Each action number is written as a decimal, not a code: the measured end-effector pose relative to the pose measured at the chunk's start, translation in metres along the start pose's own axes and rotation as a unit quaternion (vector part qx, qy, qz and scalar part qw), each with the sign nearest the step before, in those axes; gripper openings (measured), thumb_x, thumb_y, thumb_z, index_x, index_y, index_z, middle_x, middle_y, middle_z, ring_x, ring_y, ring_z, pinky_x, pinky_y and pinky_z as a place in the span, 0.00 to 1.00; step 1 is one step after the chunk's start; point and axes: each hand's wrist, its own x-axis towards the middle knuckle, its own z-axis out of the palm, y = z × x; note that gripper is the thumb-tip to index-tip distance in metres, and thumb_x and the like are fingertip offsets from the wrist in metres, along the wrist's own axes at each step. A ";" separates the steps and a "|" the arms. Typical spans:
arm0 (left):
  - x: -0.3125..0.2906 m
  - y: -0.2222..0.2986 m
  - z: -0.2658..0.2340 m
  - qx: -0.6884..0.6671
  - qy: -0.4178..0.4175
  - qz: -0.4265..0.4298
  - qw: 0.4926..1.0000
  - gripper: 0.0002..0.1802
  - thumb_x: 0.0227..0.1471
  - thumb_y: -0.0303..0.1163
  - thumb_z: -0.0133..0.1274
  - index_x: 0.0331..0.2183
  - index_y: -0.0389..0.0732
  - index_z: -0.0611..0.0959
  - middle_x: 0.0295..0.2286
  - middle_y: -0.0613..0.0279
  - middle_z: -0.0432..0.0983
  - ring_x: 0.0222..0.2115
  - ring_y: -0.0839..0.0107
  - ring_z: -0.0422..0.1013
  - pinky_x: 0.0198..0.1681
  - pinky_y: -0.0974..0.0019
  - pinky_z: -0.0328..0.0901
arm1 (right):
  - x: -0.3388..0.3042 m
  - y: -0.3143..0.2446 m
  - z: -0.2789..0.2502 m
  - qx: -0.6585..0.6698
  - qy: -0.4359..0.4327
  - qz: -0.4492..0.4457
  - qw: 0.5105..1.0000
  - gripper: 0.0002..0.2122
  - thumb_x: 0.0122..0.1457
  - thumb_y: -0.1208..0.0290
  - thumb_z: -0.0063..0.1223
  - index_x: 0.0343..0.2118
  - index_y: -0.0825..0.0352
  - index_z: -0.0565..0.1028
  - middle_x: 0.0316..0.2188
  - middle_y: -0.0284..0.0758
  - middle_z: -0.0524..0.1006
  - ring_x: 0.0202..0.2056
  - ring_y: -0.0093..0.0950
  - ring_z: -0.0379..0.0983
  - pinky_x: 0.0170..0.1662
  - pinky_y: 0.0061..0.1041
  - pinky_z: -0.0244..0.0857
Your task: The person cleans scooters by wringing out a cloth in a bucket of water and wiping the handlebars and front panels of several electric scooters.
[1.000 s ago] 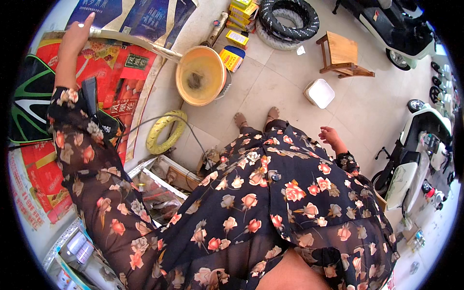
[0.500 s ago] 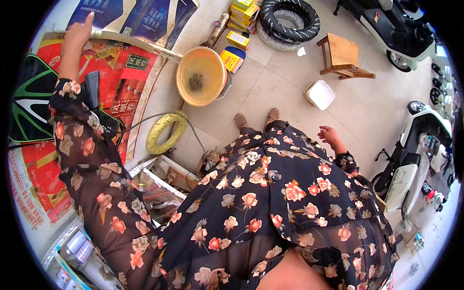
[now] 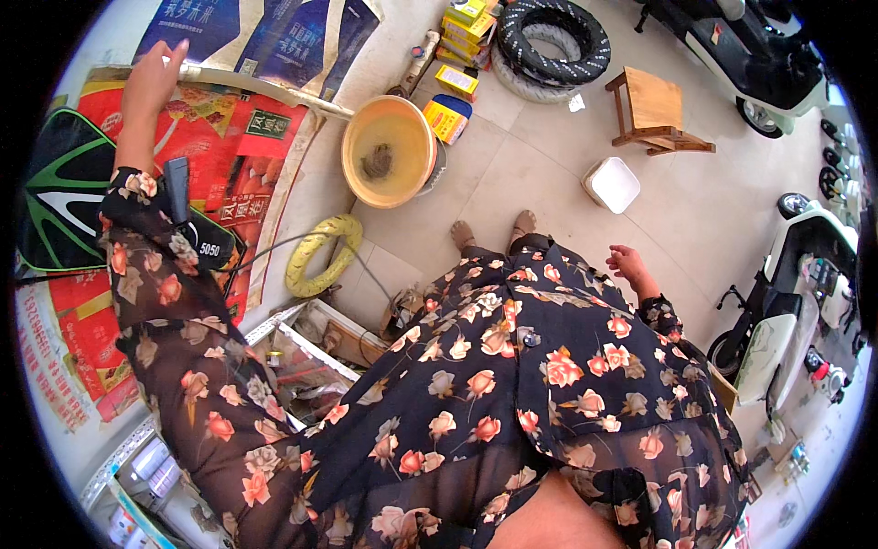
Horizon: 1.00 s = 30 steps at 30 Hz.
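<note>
- Left hand (image 3: 151,78) of mine is raised high with the fingers spread loose, gripping nothing; its fingertips reach the pale rod (image 3: 265,87) that runs along the top edge of the red printed sacks (image 3: 247,156), though I cannot quite tell whether they touch it.
- Right hand (image 3: 629,263) hangs low beside my floral dress (image 3: 512,384), fingers curled slackly and holding nothing.
- Blue sacks (image 3: 265,32) sit above the rod.
- On the tiled floor (image 3: 549,183), ahead of my bare feet (image 3: 494,233), stands an orange basin (image 3: 389,151) of murky water.
- Just left of my feet lies a yellow coiled hose (image 3: 320,254).
- Farther off are a small wooden stool (image 3: 654,110), a white square tub (image 3: 611,183) and a stack of black tyres (image 3: 551,41).
</note>
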 end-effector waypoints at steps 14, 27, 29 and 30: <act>-0.006 0.041 0.005 -0.017 0.242 -0.129 0.962 0.14 0.56 0.40 0.41 0.42 0.56 0.77 0.35 0.55 0.79 0.36 0.50 0.75 0.34 0.47 0.69 | 0.006 -0.011 0.010 0.016 -0.004 -0.025 1.000 0.17 0.62 0.67 0.41 0.52 0.64 0.70 0.31 0.33 0.78 0.29 0.22 0.71 0.30 0.24 0.67; -0.018 0.020 -0.002 0.004 0.303 0.128 0.944 0.11 0.55 0.31 0.47 0.41 0.53 0.77 0.32 0.58 0.78 0.32 0.57 0.75 0.32 0.55 0.70 | -0.011 0.001 -0.008 0.001 0.018 -0.010 1.000 0.17 0.62 0.67 0.41 0.52 0.64 0.70 0.29 0.31 0.77 0.27 0.21 0.71 0.30 0.24 0.67; -0.018 0.018 -0.002 0.009 0.306 0.129 0.943 0.10 0.54 0.31 0.47 0.39 0.53 0.77 0.32 0.63 0.78 0.32 0.59 0.75 0.33 0.56 0.70 | -0.011 0.003 -0.005 0.004 0.017 -0.007 1.000 0.17 0.62 0.67 0.40 0.52 0.64 0.70 0.29 0.31 0.77 0.27 0.21 0.71 0.29 0.25 0.67; -0.017 0.020 -0.002 0.010 0.308 0.130 0.942 0.09 0.54 0.31 0.47 0.39 0.52 0.76 0.32 0.65 0.79 0.32 0.60 0.74 0.33 0.57 0.70 | -0.010 0.004 -0.005 0.005 0.018 -0.004 1.000 0.17 0.62 0.67 0.40 0.52 0.64 0.70 0.29 0.31 0.77 0.28 0.21 0.71 0.29 0.25 0.67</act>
